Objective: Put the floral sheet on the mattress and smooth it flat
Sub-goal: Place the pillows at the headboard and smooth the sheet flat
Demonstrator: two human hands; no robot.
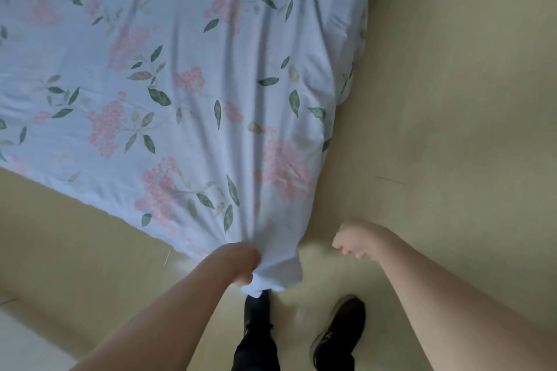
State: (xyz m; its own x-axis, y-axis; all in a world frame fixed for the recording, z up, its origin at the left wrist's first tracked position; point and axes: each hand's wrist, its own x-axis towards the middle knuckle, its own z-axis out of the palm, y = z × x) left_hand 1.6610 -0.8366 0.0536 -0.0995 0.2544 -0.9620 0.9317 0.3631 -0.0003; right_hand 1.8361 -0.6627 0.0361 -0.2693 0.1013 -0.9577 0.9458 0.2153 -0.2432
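Over the yellowish floor (437, 99), the floral sheet (180, 84) spreads across the upper left of the view, pale blue with pink flower clusters and green leaves. Its cloth runs in long folds that draw together toward one bunched corner at the bottom. The mattress itself cannot be made out; the sheet covers whatever lies beneath, and its right edge drops in soft gathers down toward the floor.

The left hand (241, 262) grips that bunched corner, fingers curled round the cloth, with a small wad of fabric hanging just below the fist. The sheet looks pulled taut from this grip up into the spread part.

The right hand (351, 239) is just beside the corner on the right, apart from the cloth, clenched into a loose fist and holding nothing. It is blurred.

Below the hands, two black shoes (340, 328) stand on the floor, with dark trouser legs; the left one lies partly under the hanging wad of sheet.
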